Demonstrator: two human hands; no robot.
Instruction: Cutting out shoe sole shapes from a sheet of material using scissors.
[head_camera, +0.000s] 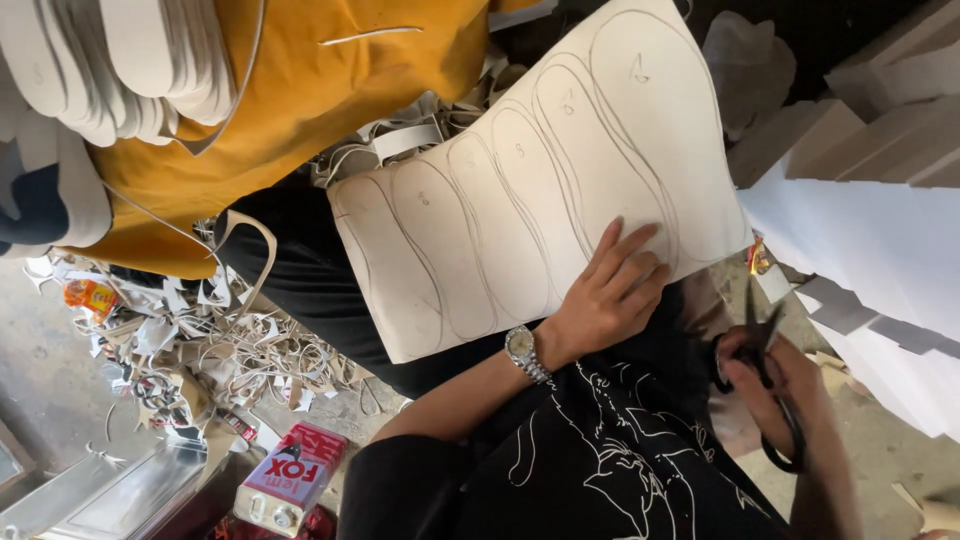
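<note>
Presses the left hand (610, 290) flat, fingers spread, on the near right corner of a pale cardboard sheet (500, 180), a steel watch (522, 350) on that wrist. Rests the sheet across the lap, over black trousers, tilted up and away toward a heap of yellow cloth (330, 80). Shows a row of pencilled sole outlines side by side on the sheet, each with a small mark inside, none cut free yet as far as can be seen. Grips black scissors (762, 345) in the right hand (775, 395), fingers through the loops, blades close together and pointing up toward the sheet's right edge, just off it and not yet biting in. Looks like the start of a cut along the outermost outline. Calls, for a next move, for opening the blades, meeting the sheet's edge at the pencil line, and steadying or turning the sheet with the flat hand, fingers kept off the line. Leaves a stack of cut soles (120, 60) at the far left, curled offcuts (230, 345) and a red tin (295, 475) on the floor to the left, white foam blocks (870, 240) at the right.
</note>
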